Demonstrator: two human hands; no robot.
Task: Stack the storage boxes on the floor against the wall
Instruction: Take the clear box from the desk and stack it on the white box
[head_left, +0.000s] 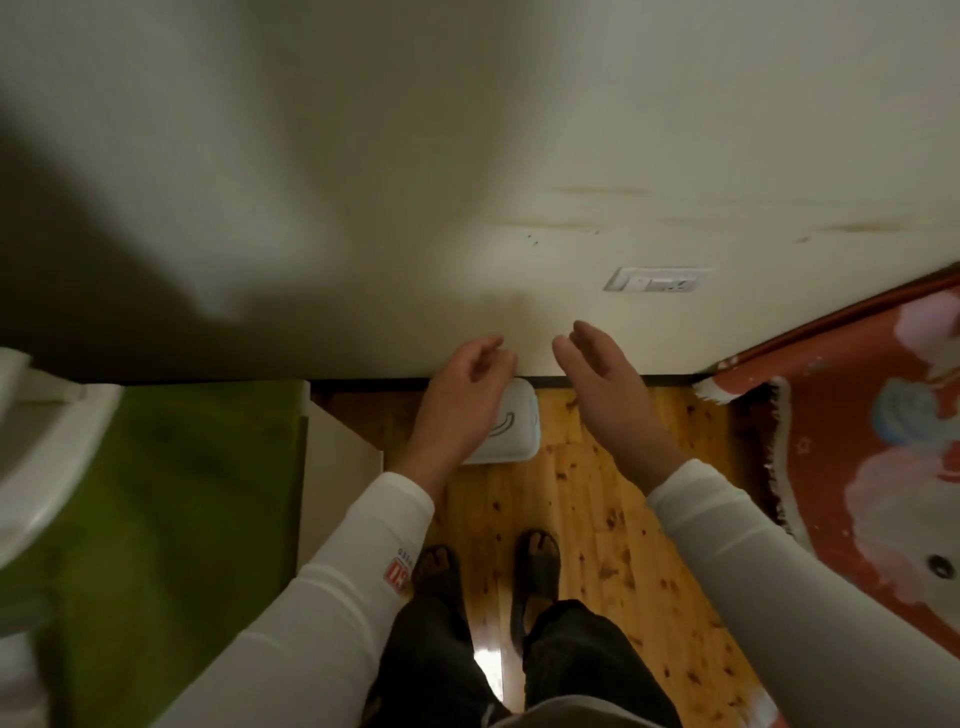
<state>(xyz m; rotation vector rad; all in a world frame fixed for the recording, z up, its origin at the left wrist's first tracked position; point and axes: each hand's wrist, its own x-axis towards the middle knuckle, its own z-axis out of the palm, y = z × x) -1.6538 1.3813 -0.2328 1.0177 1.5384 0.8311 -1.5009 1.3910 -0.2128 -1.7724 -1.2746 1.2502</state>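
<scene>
Storage box (511, 431), white, sits on wooden floor (597, 499) against wall (467, 156). Left hand (465, 379) hovers over it, right hand (602, 379) beside; fingers of both relaxed, holding nothing.

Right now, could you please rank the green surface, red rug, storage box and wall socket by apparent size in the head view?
Largest: green surface and red rug, alike, both cropped.
Then storage box, partly hidden.
Smallest: wall socket.

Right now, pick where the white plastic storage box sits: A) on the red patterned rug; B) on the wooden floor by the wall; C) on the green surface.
B: the white plastic storage box lies on the wooden floor, its far edge at the cream wall.
</scene>
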